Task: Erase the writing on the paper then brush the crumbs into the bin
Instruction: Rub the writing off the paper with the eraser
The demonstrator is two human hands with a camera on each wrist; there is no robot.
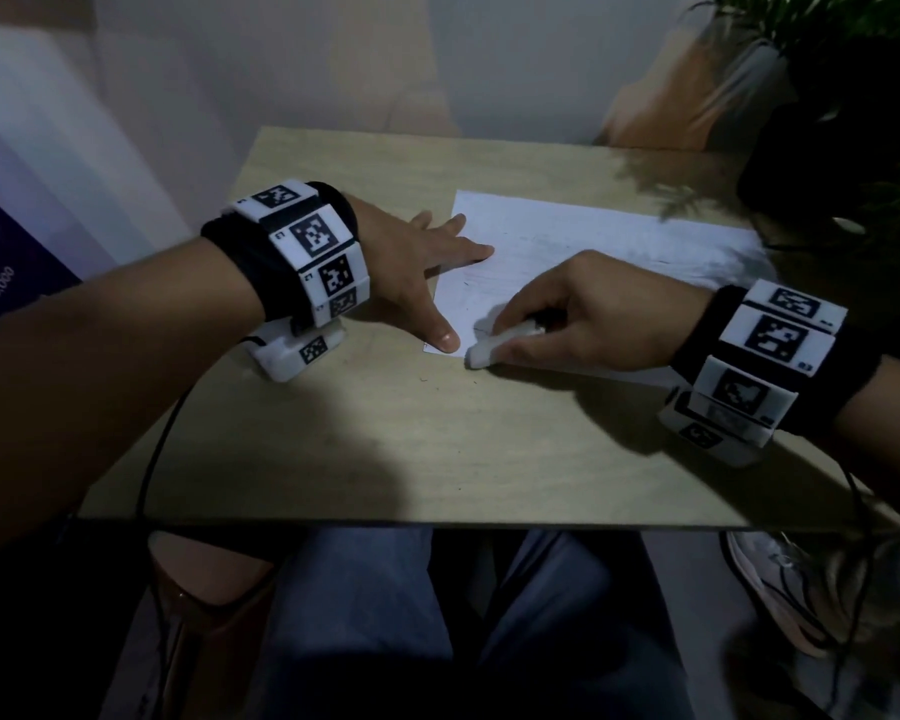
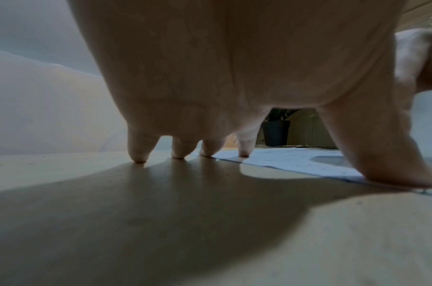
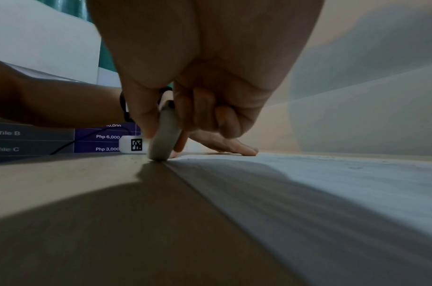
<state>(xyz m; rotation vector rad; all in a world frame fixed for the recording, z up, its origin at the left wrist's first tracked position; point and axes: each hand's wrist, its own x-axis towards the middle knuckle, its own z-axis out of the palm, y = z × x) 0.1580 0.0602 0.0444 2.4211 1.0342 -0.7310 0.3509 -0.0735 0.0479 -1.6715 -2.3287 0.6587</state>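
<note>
Paper writing too faint to read. Right hand pinches eraser, tip on paper's near corner. Left hand fingers spread, tips on paper edge. Poster reads "Php 6,000", "Php 3,000".
</note>
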